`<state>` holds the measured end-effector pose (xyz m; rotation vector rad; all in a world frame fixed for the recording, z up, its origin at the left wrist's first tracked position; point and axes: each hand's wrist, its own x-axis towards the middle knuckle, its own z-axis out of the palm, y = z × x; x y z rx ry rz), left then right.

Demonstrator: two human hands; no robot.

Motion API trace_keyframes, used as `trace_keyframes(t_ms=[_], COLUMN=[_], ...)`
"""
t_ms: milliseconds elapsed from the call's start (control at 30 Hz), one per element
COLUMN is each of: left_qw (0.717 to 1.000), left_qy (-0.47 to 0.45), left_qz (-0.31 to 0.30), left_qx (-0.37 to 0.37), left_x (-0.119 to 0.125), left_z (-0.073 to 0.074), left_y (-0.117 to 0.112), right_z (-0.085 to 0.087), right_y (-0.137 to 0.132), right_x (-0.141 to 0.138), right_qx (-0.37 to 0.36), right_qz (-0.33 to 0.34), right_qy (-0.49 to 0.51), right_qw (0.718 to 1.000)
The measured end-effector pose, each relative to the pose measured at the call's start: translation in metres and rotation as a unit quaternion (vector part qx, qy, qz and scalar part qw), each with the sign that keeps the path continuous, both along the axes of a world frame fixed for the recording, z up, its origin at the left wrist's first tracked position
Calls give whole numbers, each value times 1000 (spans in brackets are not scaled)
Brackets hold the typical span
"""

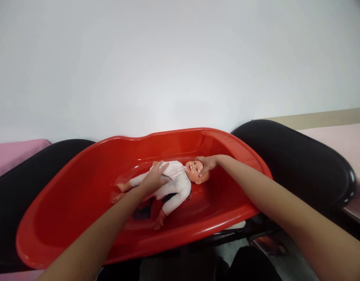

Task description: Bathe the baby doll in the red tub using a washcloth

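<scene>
Both my hands are on the doll (174, 181) lying in the red tub (80, 183): left hand (155, 175) flat over its soft cloth torso, right hand (206, 164) cupping the hard head. It seems light, floppy; best supported under the head.

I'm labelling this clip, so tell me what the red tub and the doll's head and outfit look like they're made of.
The red tub looks like glossy moulded plastic: smooth curved walls with bright highlights. The doll's head, under the right hand, seems smooth vinyl or plastic with a slight sheen. Its outfit, touched by the left hand, looks like soft matte pale fabric, creased.
</scene>
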<state>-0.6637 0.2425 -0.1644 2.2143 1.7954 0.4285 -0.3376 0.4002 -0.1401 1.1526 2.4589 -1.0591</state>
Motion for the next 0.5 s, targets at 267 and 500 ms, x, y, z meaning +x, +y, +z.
trace_keyframes(t_ms=[267, 500], left_qw=[994, 990], left_qy=[67, 97], left_qz=[-75, 21], left_qx=[-41, -101], left_x=[18, -15], left_z=[-41, -55], left_y=[-14, -6], right_z=[-8, -8], right_y=[7, 0], right_x=[1, -3], right_qx=[-18, -58], right_qz=[-2, -32], right_qy=[-20, 20], right_qw=[1000, 998])
